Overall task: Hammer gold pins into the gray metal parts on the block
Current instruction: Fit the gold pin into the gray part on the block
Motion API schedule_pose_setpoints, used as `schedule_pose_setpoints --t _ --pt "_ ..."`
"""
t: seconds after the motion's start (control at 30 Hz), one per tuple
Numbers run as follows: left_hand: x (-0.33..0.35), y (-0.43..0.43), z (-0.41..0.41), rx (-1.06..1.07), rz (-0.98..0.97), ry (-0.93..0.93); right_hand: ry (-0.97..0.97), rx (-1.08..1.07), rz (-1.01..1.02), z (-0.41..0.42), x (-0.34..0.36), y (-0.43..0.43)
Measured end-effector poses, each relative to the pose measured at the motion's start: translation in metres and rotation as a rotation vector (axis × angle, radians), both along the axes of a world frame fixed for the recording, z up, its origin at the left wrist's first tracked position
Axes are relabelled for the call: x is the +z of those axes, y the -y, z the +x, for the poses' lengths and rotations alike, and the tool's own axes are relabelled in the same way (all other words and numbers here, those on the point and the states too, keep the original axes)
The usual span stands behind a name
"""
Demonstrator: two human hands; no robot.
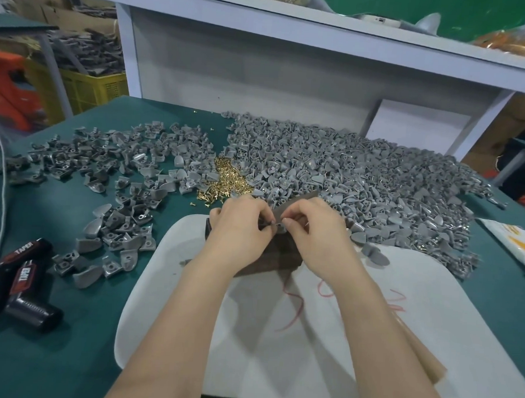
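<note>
A gray metal part [269, 225] sits pinched between the fingertips of both hands, left hand [238, 228] and right hand [317, 229] meeting knuckles-up with fingers curled over the dark block [270, 257] beneath them, the gold pins [225, 181] heaped just beyond the left hand on the green desk [95, 342].

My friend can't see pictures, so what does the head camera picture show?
A left hand and a right hand pinch a small gray part over a dark block on a white mat. Behind them, heaps of gray parts surround a small pile of gold pins on the green table.
</note>
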State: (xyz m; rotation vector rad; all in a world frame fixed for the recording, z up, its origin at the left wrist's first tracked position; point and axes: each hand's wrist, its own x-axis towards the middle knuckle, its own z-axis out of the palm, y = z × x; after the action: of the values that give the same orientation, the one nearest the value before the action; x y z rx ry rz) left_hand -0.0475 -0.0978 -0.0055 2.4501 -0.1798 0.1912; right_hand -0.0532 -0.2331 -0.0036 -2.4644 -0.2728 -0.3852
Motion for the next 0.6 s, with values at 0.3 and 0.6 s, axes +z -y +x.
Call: schedule_pose_setpoints --t 0.3,0.6 --pt "0.0 -0.002 -0.001 -0.011 -0.031 -0.019 0.009 -0.028 -0.127 -0.003 0.002 -0.01" --pt "0.002 -0.003 -0.001 -0.018 -0.049 -0.044 -0.065 -0.078 -0.291 -0.001 0.013 -0.016"
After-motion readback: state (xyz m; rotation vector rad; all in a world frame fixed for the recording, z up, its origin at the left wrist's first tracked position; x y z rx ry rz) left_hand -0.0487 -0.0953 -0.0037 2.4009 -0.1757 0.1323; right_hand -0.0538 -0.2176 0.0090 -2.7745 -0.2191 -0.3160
